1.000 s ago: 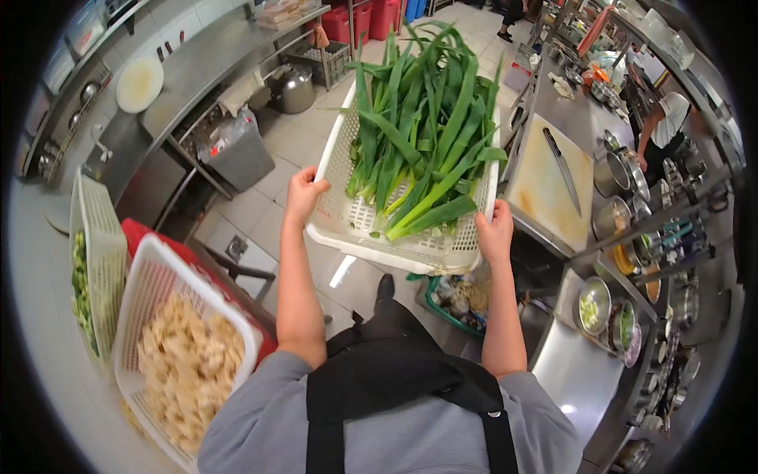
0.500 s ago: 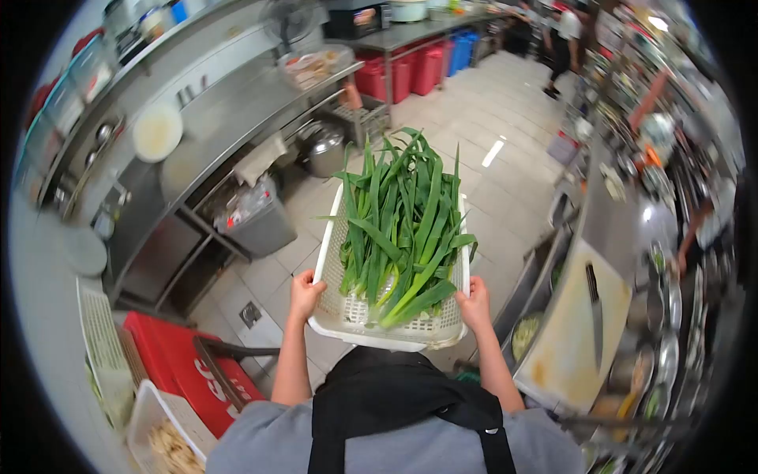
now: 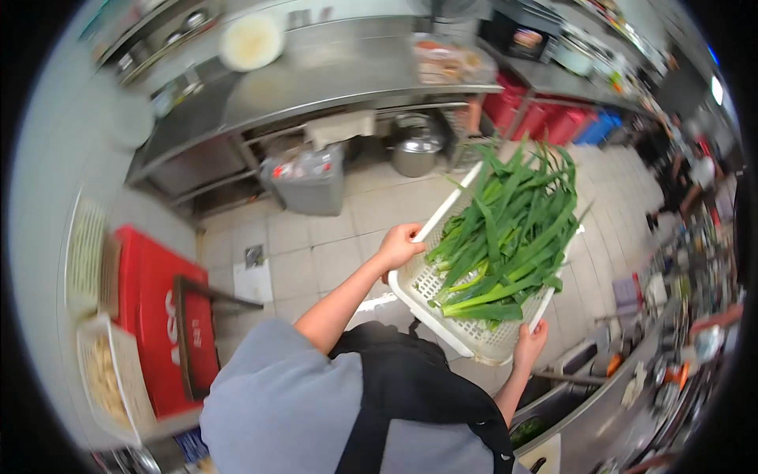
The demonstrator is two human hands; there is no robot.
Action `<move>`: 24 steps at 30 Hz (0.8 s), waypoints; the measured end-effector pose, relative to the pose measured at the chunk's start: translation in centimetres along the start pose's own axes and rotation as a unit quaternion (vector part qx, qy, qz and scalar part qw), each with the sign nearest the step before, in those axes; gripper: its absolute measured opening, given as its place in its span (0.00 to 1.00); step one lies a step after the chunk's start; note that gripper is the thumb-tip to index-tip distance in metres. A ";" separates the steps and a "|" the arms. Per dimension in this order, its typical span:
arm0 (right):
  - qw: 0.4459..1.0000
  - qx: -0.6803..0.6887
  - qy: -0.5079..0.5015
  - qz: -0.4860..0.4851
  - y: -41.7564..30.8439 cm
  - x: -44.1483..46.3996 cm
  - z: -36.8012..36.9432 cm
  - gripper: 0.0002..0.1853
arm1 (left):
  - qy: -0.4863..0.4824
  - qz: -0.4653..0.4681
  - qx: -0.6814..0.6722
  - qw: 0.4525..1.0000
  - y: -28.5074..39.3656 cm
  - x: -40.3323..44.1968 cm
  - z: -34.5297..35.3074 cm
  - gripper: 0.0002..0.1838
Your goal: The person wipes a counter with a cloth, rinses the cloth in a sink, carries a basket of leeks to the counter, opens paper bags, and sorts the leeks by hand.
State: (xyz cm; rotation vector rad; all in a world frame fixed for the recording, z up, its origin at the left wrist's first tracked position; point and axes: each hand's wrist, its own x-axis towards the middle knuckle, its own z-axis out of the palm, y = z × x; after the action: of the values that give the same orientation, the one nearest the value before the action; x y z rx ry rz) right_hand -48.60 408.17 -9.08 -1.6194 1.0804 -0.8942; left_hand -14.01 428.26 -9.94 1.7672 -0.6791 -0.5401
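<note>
Over the pale tiled floor (image 3: 328, 261), just ahead of a black apron (image 3: 410, 387), holds a white perforated plastic basket (image 3: 418, 286) in both hands, slanted with its far end ahead and to the right. Has the left hand (image 3: 401, 246) folded about the left rim, with the thumb lying along the edge. Has the right hand (image 3: 530, 345) half curled at the near right corner, with thumb and fingers about the rim; cannot tell how far the fingers reach behind it. Bears in the basket a thick heap of long green leafy stalks (image 3: 509, 237), with pale ends toward the near wall and leaves crowding the far end.

Faces, across the floor, a long stainless-steel counter (image 3: 339, 67), with a grey plastic bin (image 3: 312, 189) by its front edge and a round lidded metal pot (image 3: 416, 154) beneath. Has, well apart at far left, a red box with white lettering (image 3: 150, 284), beside a white slotted tub (image 3: 130, 379) of pale chunks (image 3: 103, 379).
</note>
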 end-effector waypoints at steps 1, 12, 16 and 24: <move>1.000 0.004 -0.001 -0.005 0.3 -0.2 -0.3 0.16 | -0.032 0.015 0.002 0.999 0.0 0.1 0.4 0.15; 0.998 0.002 0.032 0.048 -4.0 -0.4 0.0 0.14 | -0.064 -0.074 -0.133 0.986 0.2 1.2 0.8 0.05; 0.998 -0.006 0.002 0.062 -1.6 10.9 2.5 0.14 | -0.046 -0.070 -0.117 0.990 1.4 9.5 3.7 0.04; 0.986 -0.068 0.068 0.136 4.7 33.9 8.8 0.14 | -0.027 -0.058 -0.113 0.992 0.1 31.3 11.6 0.06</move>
State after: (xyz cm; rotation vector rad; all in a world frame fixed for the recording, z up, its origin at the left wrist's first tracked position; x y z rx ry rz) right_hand -30.13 378.40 -13.87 -1.4904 1.4473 -0.7711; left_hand 1.17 398.84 -13.86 1.5906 -0.5321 -0.7193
